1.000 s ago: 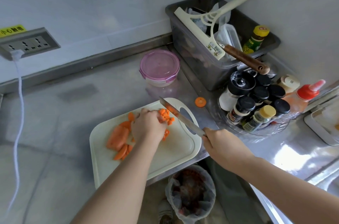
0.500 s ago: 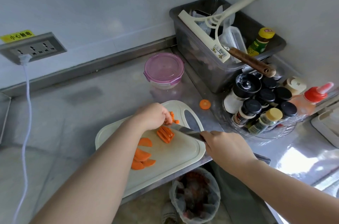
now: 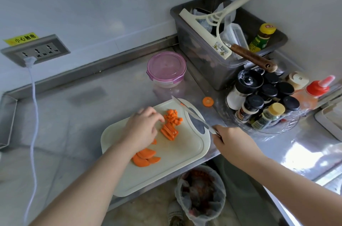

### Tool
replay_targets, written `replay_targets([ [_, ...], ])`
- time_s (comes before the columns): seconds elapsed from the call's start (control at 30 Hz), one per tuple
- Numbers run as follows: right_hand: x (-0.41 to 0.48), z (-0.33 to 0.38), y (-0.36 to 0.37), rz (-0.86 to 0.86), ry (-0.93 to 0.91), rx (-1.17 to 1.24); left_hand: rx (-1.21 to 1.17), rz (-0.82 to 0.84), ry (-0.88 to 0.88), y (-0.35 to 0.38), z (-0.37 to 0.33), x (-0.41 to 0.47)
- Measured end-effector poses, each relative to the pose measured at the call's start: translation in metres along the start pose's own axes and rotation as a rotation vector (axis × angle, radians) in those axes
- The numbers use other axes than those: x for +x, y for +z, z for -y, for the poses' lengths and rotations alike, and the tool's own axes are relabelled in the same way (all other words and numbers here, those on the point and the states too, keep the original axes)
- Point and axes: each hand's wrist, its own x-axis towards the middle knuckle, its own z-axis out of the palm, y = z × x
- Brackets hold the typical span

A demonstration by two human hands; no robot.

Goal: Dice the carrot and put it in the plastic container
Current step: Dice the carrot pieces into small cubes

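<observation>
Diced carrot [image 3: 173, 116] lies in a small heap at the far end of a pale cutting board [image 3: 187, 153], with a row of carrot sticks [image 3: 169, 131] just beside it and several half-moon carrot slices [image 3: 145, 157] nearer the person. The left hand [image 3: 142, 129] is over the middle of the board, fingers loosely bent and grasping nothing, its fingertips close to the sticks and the dice. The right hand [image 3: 231, 140] is clenched round the handle of a knife [image 3: 190, 113], whose blade points away and to the left above the board's handle slot, clear of the carrot.

The plastic container [image 3: 166, 68], round with its pink lid clipped on, stands on the steel bench [image 3: 92, 107] beyond the board and apart from it. One stray carrot round [image 3: 208, 101] lies on the bench to the right of the blade. Further right is a tray of spice jars [image 3: 262, 103] and a red-capped squeeze bottle [image 3: 314, 90], behind them a grey tub [image 3: 203, 55] with a squeegee [image 3: 218, 22] resting across it. A wall socket [image 3: 37, 50] with a white cable [image 3: 34, 96] plugged in is at the left, and a lined waste bin [image 3: 200, 192] sits below the bench edge.
</observation>
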Motion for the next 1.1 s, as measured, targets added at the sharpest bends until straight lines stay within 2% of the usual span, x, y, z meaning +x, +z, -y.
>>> replay_targets([
  [0.07, 0.0, 0.001, 0.0, 0.006, 0.016, 0.028, 0.192, 0.074, 0.204, 0.007, -0.005, -0.006],
  [0.13, 0.0, 0.003, 0.0, 0.013, 0.036, 0.043, 0.293, 0.161, 0.288, 0.004, -0.016, -0.001],
  [0.23, -0.001, 0.005, -0.001, 0.015, 0.044, 0.051, 0.423, 0.27, 0.312, -0.003, -0.031, 0.011],
  [0.4, -0.003, 0.005, -0.004, 0.029, 0.067, 0.057, 0.579, 0.334, 0.38, -0.004, -0.039, 0.027],
  [0.6, -0.005, 0.002, -0.003, 0.051, 0.092, 0.052, 0.623, 0.367, 0.431, -0.006, -0.046, 0.035],
  [0.9, -0.009, -0.002, -0.001, 0.069, 0.104, 0.081, 0.497, 0.325, 0.305, -0.003, -0.047, 0.019],
  [1.0, -0.012, -0.003, 0.001, 0.09, 0.118, 0.099, 0.428, 0.295, 0.152, 0.005, -0.054, 0.004],
  [1.1, -0.021, -0.004, 0.003, 0.114, 0.122, 0.137, 0.354, 0.234, -0.078, 0.016, -0.065, -0.011],
])
